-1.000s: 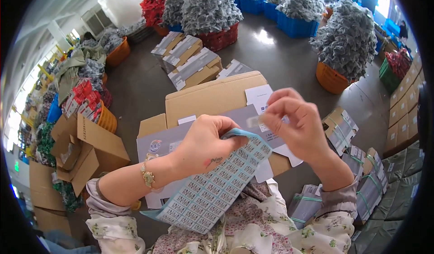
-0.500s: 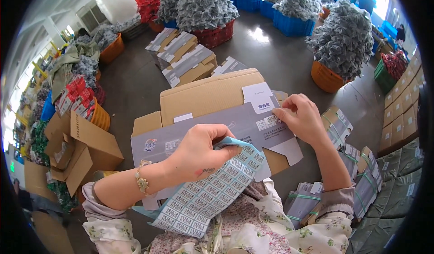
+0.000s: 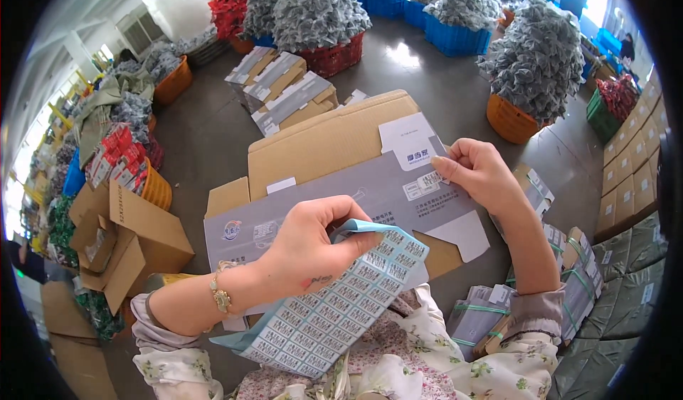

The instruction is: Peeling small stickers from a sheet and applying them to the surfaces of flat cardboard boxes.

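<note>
My left hand [image 3: 324,247] pinches the top edge of a sheet of labels [image 3: 334,304], printed in rows on light blue backing. The sheet curls and hangs toward my lap. Behind it lies a flattened grey cardboard box [image 3: 334,201], tilted, with brown inner flaps showing at its far side. My right hand [image 3: 480,176] closes on the right edge of this box, thumb on its face and fingers partly hidden. Beside the thumb a small white label [image 3: 429,180] sits on the grey panel. The sheet and my left hand cover the near part of the box.
Bundled grey flat boxes [image 3: 480,318] lie at lower right, and stacked grey-brown boxes [image 3: 295,101] stand ahead. An open brown carton [image 3: 135,247] is at left. Heaped baskets, such as the orange basket [image 3: 514,119], stand on the floor. Brown cartons [image 3: 629,165] line the right side.
The flattened box has tilted and shifted slightly, its right side now turned more toward me. My right hand has moved a little up and right, uncovering more of the small label.
</note>
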A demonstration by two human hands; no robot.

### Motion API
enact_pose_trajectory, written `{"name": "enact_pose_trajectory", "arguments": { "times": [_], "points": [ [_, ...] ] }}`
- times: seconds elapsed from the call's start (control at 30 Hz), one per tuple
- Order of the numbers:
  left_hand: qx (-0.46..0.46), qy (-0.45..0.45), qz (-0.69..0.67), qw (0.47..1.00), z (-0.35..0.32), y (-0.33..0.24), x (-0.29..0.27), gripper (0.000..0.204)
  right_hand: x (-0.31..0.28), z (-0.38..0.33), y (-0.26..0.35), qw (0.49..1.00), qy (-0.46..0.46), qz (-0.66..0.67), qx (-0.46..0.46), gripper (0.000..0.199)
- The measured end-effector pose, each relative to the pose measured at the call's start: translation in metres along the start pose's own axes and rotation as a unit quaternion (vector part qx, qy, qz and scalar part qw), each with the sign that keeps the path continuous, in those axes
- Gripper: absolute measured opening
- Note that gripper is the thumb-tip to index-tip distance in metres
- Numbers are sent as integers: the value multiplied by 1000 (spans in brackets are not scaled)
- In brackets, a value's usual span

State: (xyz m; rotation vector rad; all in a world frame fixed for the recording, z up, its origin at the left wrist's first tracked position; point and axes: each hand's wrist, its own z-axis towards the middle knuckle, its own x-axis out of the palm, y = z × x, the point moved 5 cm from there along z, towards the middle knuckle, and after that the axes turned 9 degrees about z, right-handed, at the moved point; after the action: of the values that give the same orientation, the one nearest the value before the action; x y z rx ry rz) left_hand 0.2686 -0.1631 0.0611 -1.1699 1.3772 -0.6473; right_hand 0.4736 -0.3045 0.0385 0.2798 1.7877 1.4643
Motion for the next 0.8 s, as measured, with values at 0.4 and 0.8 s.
{"name": "enact_pose_trajectory", "arguments": {
  "times": [0.4, 0.8],
  "points": [
    [3, -2, 42, 999, 10, 13, 12, 11, 27, 6, 28, 915, 44, -394, -80, 40],
    [19, 18, -89, 996, -2, -17, -16, 12, 9, -5, -14, 922, 63, 373, -82, 31]
  ]
}}
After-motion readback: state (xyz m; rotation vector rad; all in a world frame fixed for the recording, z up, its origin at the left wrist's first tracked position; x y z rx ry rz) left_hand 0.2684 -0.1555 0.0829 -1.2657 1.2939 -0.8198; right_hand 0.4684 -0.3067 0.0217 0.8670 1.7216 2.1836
